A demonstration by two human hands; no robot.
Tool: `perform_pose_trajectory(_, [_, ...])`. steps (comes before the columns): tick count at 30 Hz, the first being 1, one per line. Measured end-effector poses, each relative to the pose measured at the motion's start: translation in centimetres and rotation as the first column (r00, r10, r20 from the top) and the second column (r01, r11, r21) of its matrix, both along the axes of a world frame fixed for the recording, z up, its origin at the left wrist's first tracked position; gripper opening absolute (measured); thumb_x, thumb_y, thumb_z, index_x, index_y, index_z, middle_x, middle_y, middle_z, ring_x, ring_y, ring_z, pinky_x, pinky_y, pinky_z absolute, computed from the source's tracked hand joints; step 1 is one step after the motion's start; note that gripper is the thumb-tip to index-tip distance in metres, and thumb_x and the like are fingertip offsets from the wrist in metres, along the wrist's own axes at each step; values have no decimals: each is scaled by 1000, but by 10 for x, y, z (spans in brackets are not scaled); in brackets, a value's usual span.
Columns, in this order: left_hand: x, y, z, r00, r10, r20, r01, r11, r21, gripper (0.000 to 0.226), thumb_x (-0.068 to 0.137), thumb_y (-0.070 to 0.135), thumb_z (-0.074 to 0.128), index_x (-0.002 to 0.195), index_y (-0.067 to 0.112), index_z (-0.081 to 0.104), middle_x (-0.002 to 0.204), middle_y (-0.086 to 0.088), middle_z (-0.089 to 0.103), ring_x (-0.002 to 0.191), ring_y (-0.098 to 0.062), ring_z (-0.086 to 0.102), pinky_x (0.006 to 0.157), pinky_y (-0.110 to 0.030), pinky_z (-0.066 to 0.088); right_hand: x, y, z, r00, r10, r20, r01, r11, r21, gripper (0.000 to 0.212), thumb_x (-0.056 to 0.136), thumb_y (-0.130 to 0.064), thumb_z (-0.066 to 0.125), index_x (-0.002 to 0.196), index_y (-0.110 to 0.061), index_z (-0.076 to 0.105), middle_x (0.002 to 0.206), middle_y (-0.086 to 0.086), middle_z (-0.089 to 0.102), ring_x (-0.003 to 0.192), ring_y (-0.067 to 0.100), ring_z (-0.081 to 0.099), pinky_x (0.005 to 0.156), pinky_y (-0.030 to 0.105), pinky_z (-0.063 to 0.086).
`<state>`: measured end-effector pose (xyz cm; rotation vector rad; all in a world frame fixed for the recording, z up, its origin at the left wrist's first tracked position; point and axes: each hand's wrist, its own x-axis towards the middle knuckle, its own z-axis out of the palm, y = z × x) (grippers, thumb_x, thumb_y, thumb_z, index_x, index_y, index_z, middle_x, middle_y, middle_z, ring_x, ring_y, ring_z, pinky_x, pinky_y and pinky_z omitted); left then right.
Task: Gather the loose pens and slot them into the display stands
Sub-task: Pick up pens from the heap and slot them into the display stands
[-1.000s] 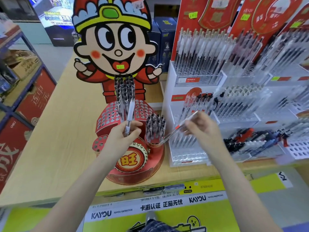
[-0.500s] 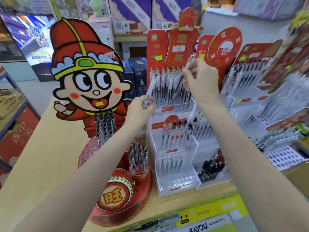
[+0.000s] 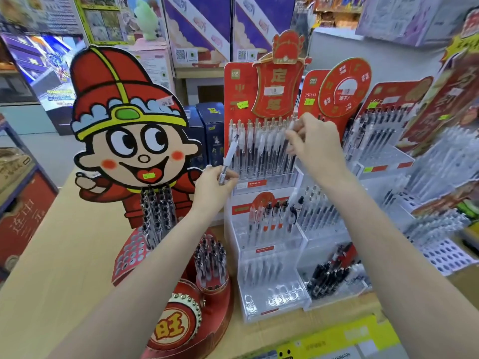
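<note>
Wooden tabletop [image 3: 64,255] carries a crowd of pen displays in a stationery shop, dominated at left by a tall cardboard cartoon figure [image 3: 129,141] in a red cap, whose round red stand [image 3: 186,320] holds two clusters of dark pens in punched holes. Just right of it rises a tiered clear acrylic stand [image 3: 269,257] with a red backing card [image 3: 264,92]; its top tier [image 3: 264,177] is packed with upright white-and-clear pens, the middle tier holds a handful with red and black trim, and the lowest tier shows several unfilled round sockets. More acrylic racks [image 3: 388,151] of pens, blurred, fill the right side, with a heap of loose dark pens [image 3: 331,275] lying in a low tray beside the tiered stand. Purple boxed goods [image 3: 202,29] line the shelf behind.

Both bare arms reach forward over the table. The left hand [image 3: 215,185] pinches a white pen [image 3: 229,159] near its lower end between thumb and fingers, the pen tilted up and to the right, its clip end just in front of the top tier's left edge. The right hand [image 3: 313,143], raised at the top tier's right end, grips a second clear pen [image 3: 293,123] by its upper part with curled fingers among the standing row; whether its tip sits in a socket cannot be told.
</note>
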<state>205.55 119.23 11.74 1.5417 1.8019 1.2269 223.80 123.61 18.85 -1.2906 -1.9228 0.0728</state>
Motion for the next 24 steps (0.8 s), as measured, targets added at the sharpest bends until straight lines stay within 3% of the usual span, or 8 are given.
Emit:
perform_pose_trajectory(3, [1,0,0,1000,-2,-5,2,1000,1,4,89,14,61,89,17,64,108,-10,56,85,-14,51,75,-22,37,-5,-3,-11,991,-51,126,68,989,-133,22,96,-19,51,86,-1,59,79,14,65,71,26,66,72,40,56])
perform_pose_trajectory(8, [0,0,0,1000,-17,-23,17,1000,3,4,90,15,60,90,18,63,109,-10,55,86,-13,49,75,-22,36,-25,4,-20,956,-160,245,204,965,-164,26,97,-12,47,76,-3,59,82,20,68,74,32,68,69,40,58])
perform_pose_trajectory(12, [0,0,0,1000,-10,-23,10,1000,9,5,90,15,60,88,19,63,109,-10,56,87,-15,51,75,-22,38,-27,3,-21,954,-181,238,230,953,-198,28,98,-19,48,78,-2,59,84,20,67,74,32,68,70,41,57])
perform_pose_trajectory(14, [0,-1,3,997,-13,-70,14,1000,12,7,91,14,59,88,20,62,107,-9,55,83,-14,51,63,-13,38,-21,-2,-16,954,-205,217,247,950,-190,36,97,-31,50,76,-3,58,77,16,67,69,30,67,70,39,57])
perform_pose_trajectory(16, [-4,-9,7,987,-29,-155,37,998,50,10,91,12,56,88,20,62,100,-6,51,78,-13,49,57,-7,37,-18,-16,-7,990,-144,9,143,968,-206,40,91,-41,55,80,-4,63,67,10,67,57,21,65,64,34,56])
perform_pose_trajectory(19, [-4,-25,11,944,-112,-310,139,988,64,13,90,12,57,96,18,66,94,-3,47,85,-16,49,64,-16,35,-28,-46,6,916,153,-372,-308,861,-405,25,87,-31,64,98,-8,64,69,7,69,47,12,60,47,25,51])
perform_pose_trajectory(21, [-1,-38,14,944,-186,-274,208,977,53,17,89,11,59,104,15,66,89,0,48,79,-12,49,66,-17,33,-35,-52,4,877,234,-419,-424,787,-448,16,87,-18,66,94,-5,65,67,8,67,48,12,59,47,22,50])
perform_pose_trajectory(24, [-9,-57,23,971,-232,-56,236,967,91,21,87,14,64,108,17,65,90,7,60,79,-3,57,69,-10,42,-28,-55,-5,760,128,-638,-493,753,-437,7,87,-5,62,88,1,65,66,10,66,53,12,60,51,19,50])
